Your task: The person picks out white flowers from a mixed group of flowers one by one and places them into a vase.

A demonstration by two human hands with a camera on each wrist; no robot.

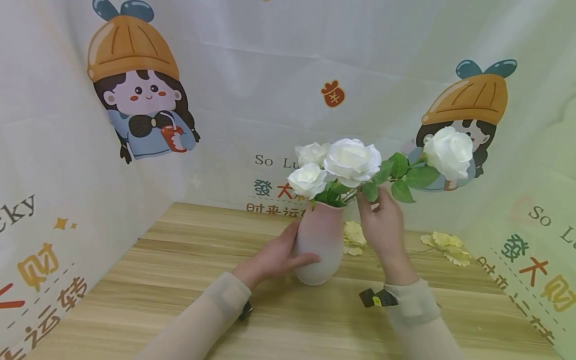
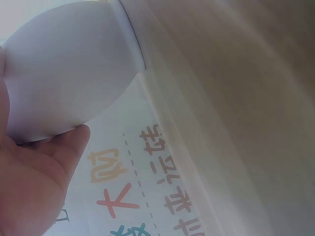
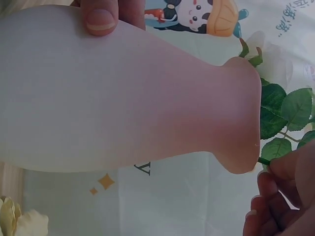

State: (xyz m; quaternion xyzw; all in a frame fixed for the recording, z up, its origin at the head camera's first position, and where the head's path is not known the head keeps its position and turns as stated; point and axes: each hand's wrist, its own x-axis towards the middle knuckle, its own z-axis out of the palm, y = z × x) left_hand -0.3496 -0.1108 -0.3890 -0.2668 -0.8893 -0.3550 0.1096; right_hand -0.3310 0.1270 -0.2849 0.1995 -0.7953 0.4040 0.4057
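A vase (image 1: 320,240), pink at the top and fading to white below, stands upright on the table. My left hand (image 1: 275,252) grips its body from the left, the thumb across the near side; the left wrist view shows fingertips (image 2: 78,140) against the far side. White roses (image 1: 353,162) with green leaves fill the mouth. At the right of the rim, my right hand (image 1: 385,232) pinches a green stem (image 3: 264,161) whose end goes into the mouth. A large white rose (image 1: 449,152) leans out to the right above this hand, apparently on that stem.
Pale yellow flowers (image 1: 447,247) lie on the wooden table (image 1: 180,285) to the right, and another yellow bloom (image 1: 354,237) lies behind the vase. A printed cloth (image 1: 252,100) with cartoon figures hangs around the back and sides.
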